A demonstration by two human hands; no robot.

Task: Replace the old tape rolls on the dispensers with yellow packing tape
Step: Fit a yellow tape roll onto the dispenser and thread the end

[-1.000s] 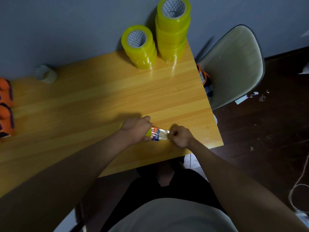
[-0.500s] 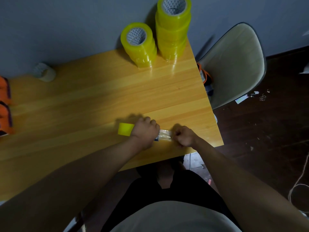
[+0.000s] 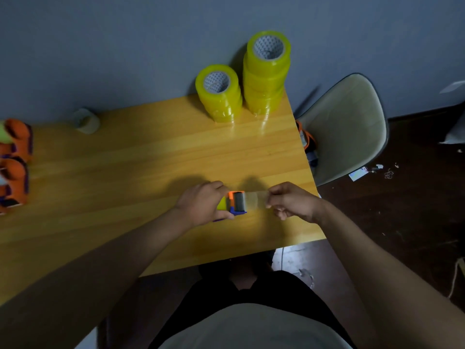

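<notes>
My left hand (image 3: 201, 204) grips an orange and blue tape dispenser (image 3: 236, 203) with a yellow roll in it, low over the wooden table (image 3: 130, 172) near its right front corner. A clear strip of tape (image 3: 256, 200) stretches from the dispenser's mouth to my right hand (image 3: 292, 201), which pinches its free end. Two stacks of yellow packing tape rolls stand at the table's back edge: a shorter one (image 3: 219, 93) and a taller one (image 3: 268, 71) to its right.
Orange dispensers (image 3: 13, 165) sit at the table's left edge. A pale used tape core (image 3: 86, 120) lies near the back wall. A grey chair (image 3: 349, 127) stands right of the table, with another dispenser (image 3: 308, 143) on its seat. Scraps litter the dark floor.
My right hand has pulled away to the right, drawing a longer strip of tape out of the dispenser. The dispenser's mouth now shows beyond my left hand.
</notes>
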